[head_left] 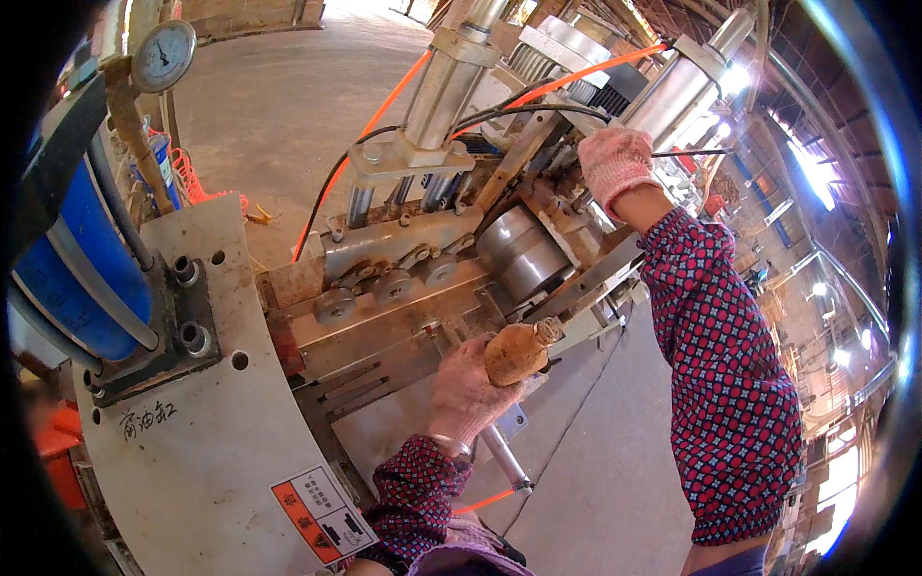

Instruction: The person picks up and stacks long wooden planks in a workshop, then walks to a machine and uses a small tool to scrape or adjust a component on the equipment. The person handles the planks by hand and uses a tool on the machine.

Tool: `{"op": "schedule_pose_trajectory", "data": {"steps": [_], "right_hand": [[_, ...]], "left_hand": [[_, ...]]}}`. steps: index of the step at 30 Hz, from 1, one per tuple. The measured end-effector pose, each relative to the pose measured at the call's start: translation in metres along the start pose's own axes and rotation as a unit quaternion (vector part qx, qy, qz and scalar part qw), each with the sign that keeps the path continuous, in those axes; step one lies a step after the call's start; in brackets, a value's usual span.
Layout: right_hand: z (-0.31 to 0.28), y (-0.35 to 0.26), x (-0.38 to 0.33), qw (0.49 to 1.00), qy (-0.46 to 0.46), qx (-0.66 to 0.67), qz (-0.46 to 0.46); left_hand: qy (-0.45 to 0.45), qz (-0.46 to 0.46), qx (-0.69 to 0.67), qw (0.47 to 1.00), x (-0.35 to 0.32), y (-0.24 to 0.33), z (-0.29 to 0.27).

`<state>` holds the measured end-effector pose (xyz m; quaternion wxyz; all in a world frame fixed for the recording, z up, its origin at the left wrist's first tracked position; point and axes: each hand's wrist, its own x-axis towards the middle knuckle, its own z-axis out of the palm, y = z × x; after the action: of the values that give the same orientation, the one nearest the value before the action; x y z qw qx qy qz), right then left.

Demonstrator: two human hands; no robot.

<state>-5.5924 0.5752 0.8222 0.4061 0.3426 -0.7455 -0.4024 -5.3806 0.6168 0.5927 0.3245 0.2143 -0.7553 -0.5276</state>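
1. From my distant seat I'm seeing one brown, bottle-shaped piece [516, 353] sitting tilted in my left grip [463, 389], its narrow neck pointing up and right; what, if anything, it is containing I cannot tell.
2. That left grip is wrapping its gloved fingers around the piece's body, over the near side of the machine.
3. My right grip [618, 171], also gloved, is reaching farther out, just beside a thin dark rod [695, 152]; its fingertips are hiding from me, so I cannot tell whether it is pinching anything.
4. Beyond the piece, one steel drum [523, 254] is lying sideways, with three small rollers [394, 285] lining up to its left.
5. Two metal cylinders [427, 110] are rising farther back, two orange hoses [378, 110] running near them.
6. At far left, one large blue cylinder [82, 264] is hiding its contents; one round gauge [164, 56] is standing above it, and one orange-and-white label [324, 514] is marking the pale panel [221, 422].
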Motion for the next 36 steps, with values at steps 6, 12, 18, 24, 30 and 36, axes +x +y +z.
{"op": "schedule_pose_trajectory", "data": {"steps": [6, 12, 18, 24, 30, 36], "right_hand": [[0.0, -0.002, 0.0, 1.0, 0.019, 0.004, -0.012], [0.007, 0.002, -0.004, 0.999, 0.037, -0.016, -0.009], [-0.002, 0.003, 0.0, 1.0, 0.02, 0.018, -0.016], [-0.018, 0.013, -0.002, 0.999, -0.036, 0.032, -0.007], [-0.016, 0.012, 0.004, 0.995, -0.078, 0.059, 0.0], [-0.01, 0.008, 0.012, 0.994, -0.078, 0.078, -0.005]], "left_hand": [[-0.016, -0.024, -0.008, 1.0, 0.001, -0.013, 0.006], [0.015, 0.022, 0.008, 1.0, -0.001, -0.009, 0.01], [0.02, -0.003, 0.01, 1.0, 0.0, -0.006, 0.005], [0.027, 0.005, 0.006, 1.0, -0.001, -0.007, 0.008], [0.024, 0.003, 0.029, 0.999, 0.0, -0.01, 0.01], [-0.009, -0.052, 0.037, 0.998, 0.001, -0.016, 0.012]]}}
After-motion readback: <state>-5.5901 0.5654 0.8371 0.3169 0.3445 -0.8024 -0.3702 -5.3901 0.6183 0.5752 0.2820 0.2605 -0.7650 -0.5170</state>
